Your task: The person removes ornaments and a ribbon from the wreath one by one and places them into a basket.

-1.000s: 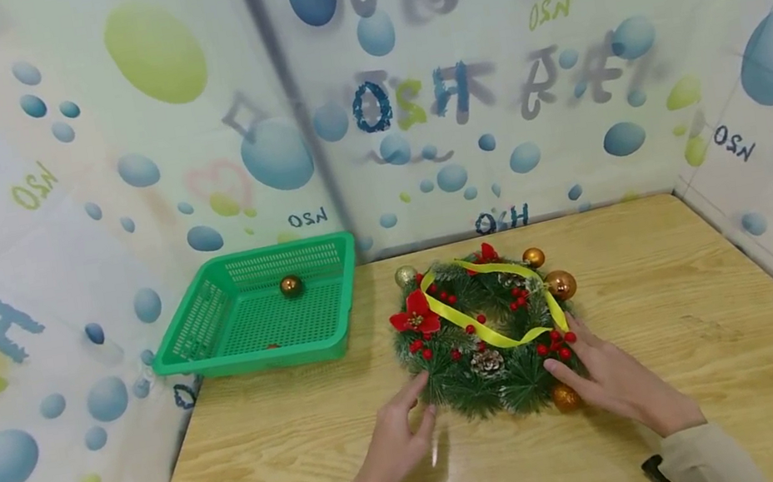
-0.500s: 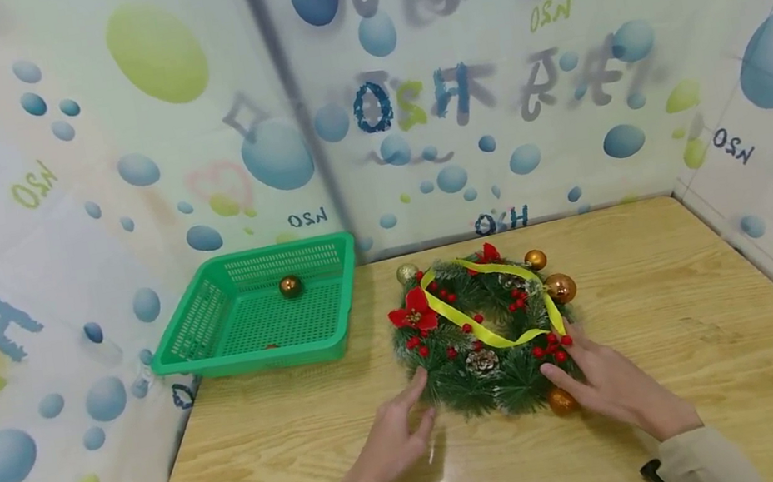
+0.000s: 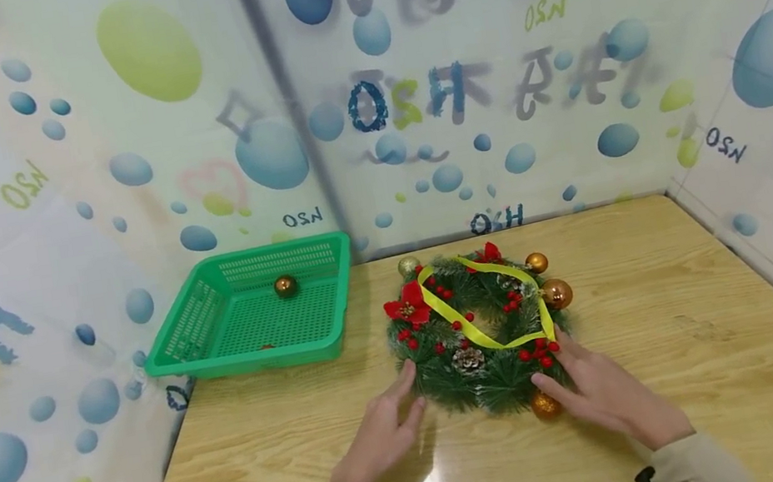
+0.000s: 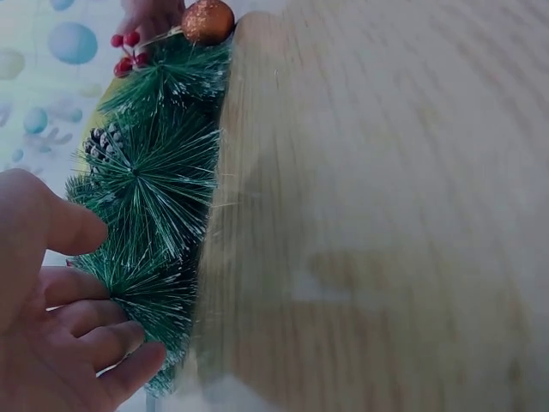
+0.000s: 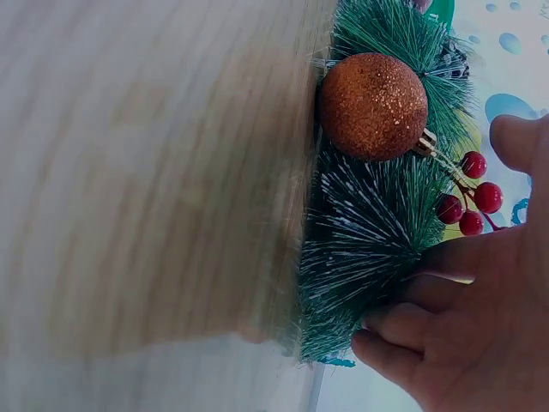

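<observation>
A wreath (image 3: 456, 390) lies flat on the table (image 3: 683, 295), around the middle between its left and right edges and nearer the far edge.

The left hand (image 3: 375, 436) is at the wreath's near left side, fingers loosely extended and thumb apart, gripping nothing; whether the fingertips touch the needles is hard to tell. The right hand (image 3: 611, 391) is at the near right side, its relaxed fingers against the greenery and its thumb spread near a cluster of berries (image 3: 542, 351).

A yellow ribbon (image 3: 476, 335) loops across the top of the wreath. A red flower (image 3: 408, 305) sits on its left side, and a pine cone (image 3: 469, 359) on its near side. An orange glitter ball (image 3: 545, 405) sticks out beside the right thumb; a copper ball (image 3: 558, 294) and a smaller gold ball (image 3: 537, 262) are farther up the right side, and a pale ball (image 3: 408, 266) is at the far left.

A green basket (image 3: 246, 360) stands at the table's far left corner, with a shiny ball (image 3: 285, 286) inside. Behind the far edge hangs a bubble-printed sheet (image 3: 207, 16).
</observation>
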Available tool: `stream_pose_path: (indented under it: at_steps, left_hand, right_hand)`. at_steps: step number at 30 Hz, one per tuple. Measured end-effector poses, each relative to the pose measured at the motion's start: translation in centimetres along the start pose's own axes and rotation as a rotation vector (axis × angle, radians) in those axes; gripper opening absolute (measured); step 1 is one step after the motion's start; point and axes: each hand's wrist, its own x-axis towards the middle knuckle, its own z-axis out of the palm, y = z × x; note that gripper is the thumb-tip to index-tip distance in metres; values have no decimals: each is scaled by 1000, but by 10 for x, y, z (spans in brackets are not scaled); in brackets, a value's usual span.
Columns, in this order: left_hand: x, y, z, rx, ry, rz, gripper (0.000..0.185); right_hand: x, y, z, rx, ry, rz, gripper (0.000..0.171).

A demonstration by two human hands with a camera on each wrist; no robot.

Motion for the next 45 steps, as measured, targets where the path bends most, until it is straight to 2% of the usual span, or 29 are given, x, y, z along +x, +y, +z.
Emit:
stream_pose_path:
  at_steps: [17,32,35,39,42,45]
  left_hand:
    - [7,-12,-6,-27,0,-72,65]
    - [13,-17,-9,-14,47,-87,64]
    - [10,-15,-10,9,69,-67,64]
    - [-2,-7,-9,5,106,-12,63]
    - [-11,3,-3,-15,113,24,63]
    - [-19,14,6,-19,82,26,64]
  right_hand:
    - [-7,-13,13,-28,9,-8,79]
    - [-13,-24,17,-8,17,-23,78]
    - [-14,-21,8,52,-3,-33,77]
    - [-20,-9,-24,126,29,-43,70]
    - [-22,6,-50,124,75,-26,67]
    - [-19,22,-60,98,58,-3,70]
